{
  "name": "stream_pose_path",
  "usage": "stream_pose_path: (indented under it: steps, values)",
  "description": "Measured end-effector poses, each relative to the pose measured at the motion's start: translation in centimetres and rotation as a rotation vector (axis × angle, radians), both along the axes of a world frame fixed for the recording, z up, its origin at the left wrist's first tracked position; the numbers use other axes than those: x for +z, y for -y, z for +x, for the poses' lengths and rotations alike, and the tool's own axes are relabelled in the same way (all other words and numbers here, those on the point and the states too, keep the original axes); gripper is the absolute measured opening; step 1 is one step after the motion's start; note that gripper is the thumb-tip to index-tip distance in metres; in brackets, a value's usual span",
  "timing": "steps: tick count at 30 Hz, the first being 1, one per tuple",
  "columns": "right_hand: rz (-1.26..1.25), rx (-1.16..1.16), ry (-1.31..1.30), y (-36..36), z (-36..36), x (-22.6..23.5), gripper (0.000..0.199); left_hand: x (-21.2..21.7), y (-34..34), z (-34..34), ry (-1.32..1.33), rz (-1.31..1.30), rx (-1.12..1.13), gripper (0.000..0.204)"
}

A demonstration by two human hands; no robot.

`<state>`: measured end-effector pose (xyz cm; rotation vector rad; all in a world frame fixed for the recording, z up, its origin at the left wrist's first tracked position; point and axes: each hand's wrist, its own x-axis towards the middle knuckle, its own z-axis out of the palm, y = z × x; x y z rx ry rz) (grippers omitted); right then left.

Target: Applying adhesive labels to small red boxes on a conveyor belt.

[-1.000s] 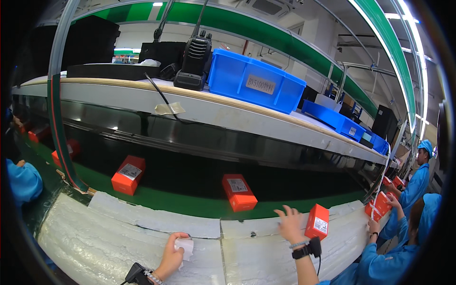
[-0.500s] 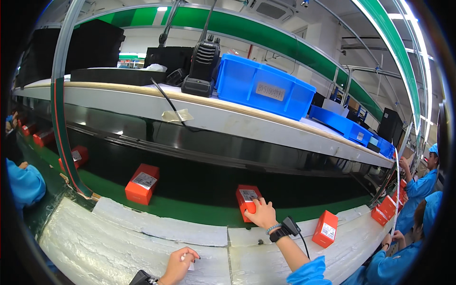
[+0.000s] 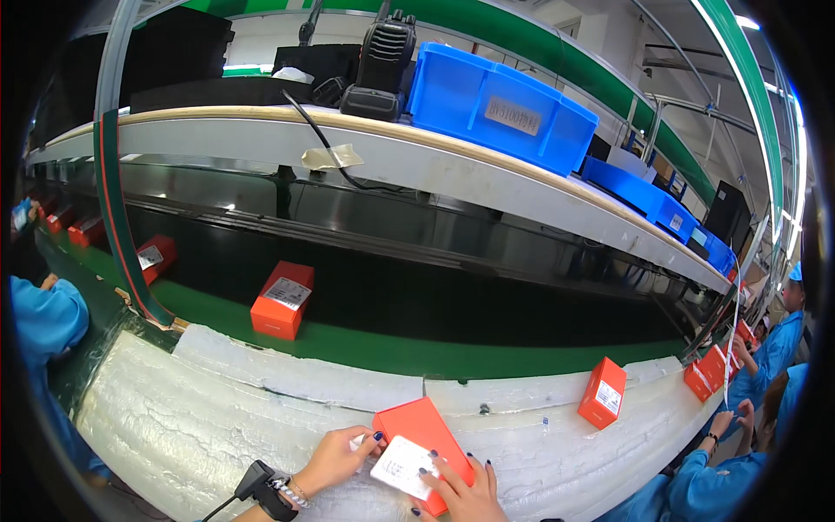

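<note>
A red box [image 3: 440, 424] with a white printed label [image 3: 403, 467] on its top lies on the pale, film-covered work surface in front of me. My right hand [image 3: 470, 499] grips the box from the near right side, its fingertips spread over the top and the label edge. At the box's left edge is my left hand [image 3: 341, 459], thumb and forefinger pinched together. A small white piece [image 3: 357, 442], like a bit of paper or sticker, shows in that pinch. Part of the box's near end is hidden by my right hand.
On the green conveyor belt [image 3: 383, 350] stands another labelled red box [image 3: 283, 300], with more farther left. A red box [image 3: 603, 393] sits right on the work surface. The shelf above holds a two-way radio [image 3: 380, 70] and blue bin [image 3: 500, 109]. Co-workers in blue flank both sides.
My right hand has brought the red box from the belt toward me onto the work surface. My left hand has come up to the box's edge. The view has shifted slightly.
</note>
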<state>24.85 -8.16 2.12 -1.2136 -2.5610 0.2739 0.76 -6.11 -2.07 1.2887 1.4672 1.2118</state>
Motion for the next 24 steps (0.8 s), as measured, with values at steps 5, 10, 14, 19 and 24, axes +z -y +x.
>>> stream_pose_path:
  steps: [5,10,14,19,24]
  values:
    - [-0.054,0.26,-0.078,-3.3,2.1,0.2,0.062,0.6,0.5,0.1,-0.036,0.059,-0.208,0.024]
    - [0.169,0.331,-0.071,-5.1,-0.5,1.8,0.049,0.9,1.1,0.6,0.141,0.035,-0.273,0.024]
    - [-0.107,0.385,-0.453,-4.5,-3.8,2.1,0.048,1.1,2.1,2.1,0.506,0.036,-0.254,0.025]
    - [-0.175,0.312,-0.472,-4.7,-4.5,1.3,0.045,1.8,2.9,3.0,0.615,-0.036,-0.204,0.028]
    - [-0.272,0.551,-0.665,-8.2,-1.6,0.7,0.039,2.9,2.5,2.7,0.875,-0.062,-0.052,0.034]
